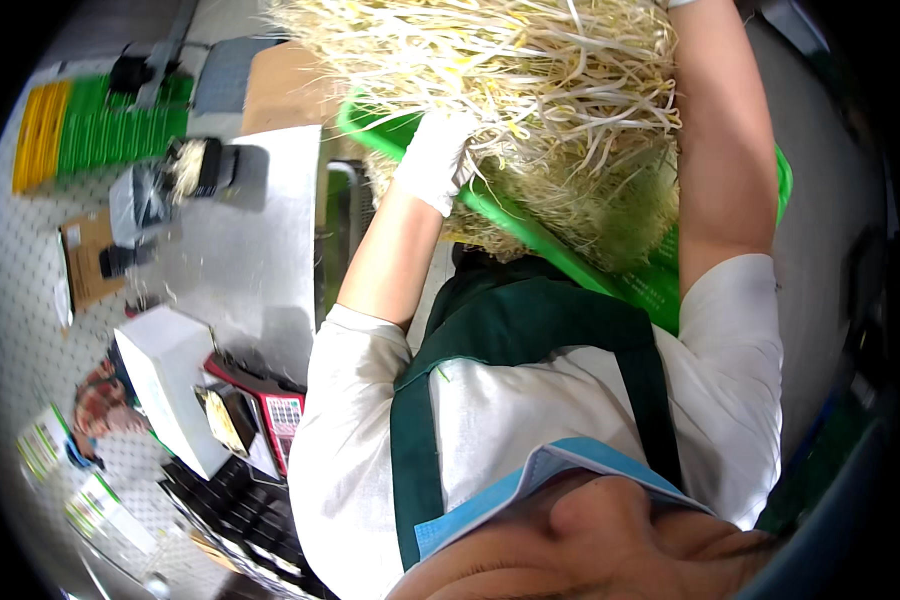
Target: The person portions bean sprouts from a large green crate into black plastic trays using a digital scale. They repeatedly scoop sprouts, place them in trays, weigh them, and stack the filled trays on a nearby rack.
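A thick mass of bean sprouts (495, 60), pale stems with tangled roots, fills the top of the view. My left hand (439, 154), in a white glove, grips its near left side, and the fingers are partly buried among the stems. Along the right side of the sprouts stretches my bare right forearm; the right hand is past the top edge, with only a sliver of white glove showing. Beneath the mass sits a tilted green plastic crate (529, 232). More rooty sprouts (615, 210) hang down inside its near rim.
To the left stands a steel table (255, 217). Near it are a black tray of sprouts (191, 166), a white box (169, 382), a red scale with a keypad (281, 416) and stacked black trays (232, 502). Green and yellow crates (97, 135) are stacked farther left.
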Available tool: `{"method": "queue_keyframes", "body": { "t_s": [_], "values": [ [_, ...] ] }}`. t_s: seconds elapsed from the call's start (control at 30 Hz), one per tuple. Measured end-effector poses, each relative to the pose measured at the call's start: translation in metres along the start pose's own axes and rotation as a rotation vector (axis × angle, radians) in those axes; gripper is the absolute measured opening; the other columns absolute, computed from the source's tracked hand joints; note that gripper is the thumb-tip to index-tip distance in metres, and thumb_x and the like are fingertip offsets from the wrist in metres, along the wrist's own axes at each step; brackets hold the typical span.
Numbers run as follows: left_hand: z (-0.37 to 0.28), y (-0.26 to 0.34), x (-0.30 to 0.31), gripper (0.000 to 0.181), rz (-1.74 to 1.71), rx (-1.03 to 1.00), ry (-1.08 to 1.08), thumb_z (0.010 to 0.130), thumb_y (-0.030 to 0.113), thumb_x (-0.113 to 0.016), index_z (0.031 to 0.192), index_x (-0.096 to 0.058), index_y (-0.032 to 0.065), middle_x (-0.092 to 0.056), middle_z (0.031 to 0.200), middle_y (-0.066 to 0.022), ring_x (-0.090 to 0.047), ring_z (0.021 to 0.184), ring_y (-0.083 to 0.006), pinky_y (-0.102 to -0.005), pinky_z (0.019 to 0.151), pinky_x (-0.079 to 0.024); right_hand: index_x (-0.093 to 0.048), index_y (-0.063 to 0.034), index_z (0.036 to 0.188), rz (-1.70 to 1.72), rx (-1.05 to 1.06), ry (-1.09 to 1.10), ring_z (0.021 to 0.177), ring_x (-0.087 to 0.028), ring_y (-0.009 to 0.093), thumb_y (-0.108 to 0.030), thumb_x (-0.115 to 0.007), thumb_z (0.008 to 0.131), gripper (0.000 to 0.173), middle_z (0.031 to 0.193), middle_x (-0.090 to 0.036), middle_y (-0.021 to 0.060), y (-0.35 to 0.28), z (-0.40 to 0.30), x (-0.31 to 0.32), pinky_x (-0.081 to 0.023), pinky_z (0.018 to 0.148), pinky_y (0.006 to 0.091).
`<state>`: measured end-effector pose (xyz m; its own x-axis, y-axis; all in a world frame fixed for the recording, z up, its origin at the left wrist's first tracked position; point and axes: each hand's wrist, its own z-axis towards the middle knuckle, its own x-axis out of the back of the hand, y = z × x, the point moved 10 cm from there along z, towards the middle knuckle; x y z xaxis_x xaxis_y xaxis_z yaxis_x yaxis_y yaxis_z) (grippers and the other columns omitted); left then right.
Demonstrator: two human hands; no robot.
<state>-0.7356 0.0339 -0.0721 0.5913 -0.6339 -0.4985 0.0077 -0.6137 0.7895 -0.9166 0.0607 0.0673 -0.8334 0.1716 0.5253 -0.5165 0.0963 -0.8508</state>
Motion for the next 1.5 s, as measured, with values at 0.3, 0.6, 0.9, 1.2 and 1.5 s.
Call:
{"method": "queue_keyframes", "body": {
  "t_s": [0.3, 0.6, 0.9, 1.2, 1.5],
  "values": [
    [-0.144, 0.081, 0.218, 0.03, -0.428, -0.462, 0.288, 0.086, 0.011, -0.06, 0.114, -0.056, 0.002, -0.065, 0.099, -0.0106, -0.065, 0.082, -0.0204, -0.0348, 0.069, -0.056, -0.047, -0.0013, 0.131, -0.088, 0.355, -0.624, 0.107, -0.054, 0.017, -0.045, -0.067, 0.081, 0.069, 0.119, -0.059, 0.0106, -0.258, 0.136, -0.263, -0.042, 0.096, 0.0299],
    [-0.225, 0.111, 0.407, 0.034, -0.674, -0.654, 0.383, 0.094, 0.016, -0.049, 0.124, -0.051, 0.0021, -0.062, 0.113, -0.0125, -0.062, 0.099, -0.0254, -0.04, 0.083, -0.054, -0.052, -0.0007, 0.124, -0.645, 0.513, -0.634, 0.105, -0.059, 0.028, -0.061, -0.067, 0.068, 0.084, 0.114, -0.062, 0.0181, -0.37, 0.213, -0.475, -0.043, 0.091, 0.0318],
    [-0.266, 0.066, 0.534, 0.049, -1.273, -0.564, 0.665, 0.096, 0.033, -0.032, 0.137, -0.033, 0.0053, -0.037, 0.139, -0.0188, -0.041, 0.124, -0.0388, -0.0664, 0.097, -0.034, -0.032, -0.0071, 0.14, -0.732, 1.049, -0.012, 0.118, -0.048, 0.026, -0.045, -0.074, 0.066, 0.093, 0.131, -0.048, 0.0111, -0.32, 0.164, -0.593, -0.036, 0.1, 0.0392],
    [-0.311, 0.046, 0.487, 0.06, -1.047, -0.697, 0.622, 0.072, 0.005, -0.043, 0.132, -0.037, -0.0029, -0.048, 0.129, -0.026, -0.048, 0.117, -0.0434, -0.0605, 0.097, -0.04, -0.036, -0.009, 0.139, -0.578, 1.03, -0.21, 0.117, -0.049, 0.031, -0.016, -0.06, 0.075, 0.068, 0.131, -0.049, 0.0142, -0.236, 0.143, -0.638, -0.037, 0.098, 0.0424],
    [-0.317, 0.032, 0.485, 0.045, -1.042, -0.681, 0.791, 0.073, 0.003, -0.045, 0.117, -0.045, -0.0056, -0.055, 0.115, -0.024, -0.056, 0.102, -0.0394, -0.0577, 0.09, -0.045, -0.024, -0.0222, 0.146, -0.751, 1.163, -0.472, 0.133, -0.031, 0.026, -0.009, -0.058, 0.078, 0.077, 0.146, -0.032, 0.0114, -0.258, 0.134, -0.648, -0.021, 0.11, 0.0457]
  ]
}}
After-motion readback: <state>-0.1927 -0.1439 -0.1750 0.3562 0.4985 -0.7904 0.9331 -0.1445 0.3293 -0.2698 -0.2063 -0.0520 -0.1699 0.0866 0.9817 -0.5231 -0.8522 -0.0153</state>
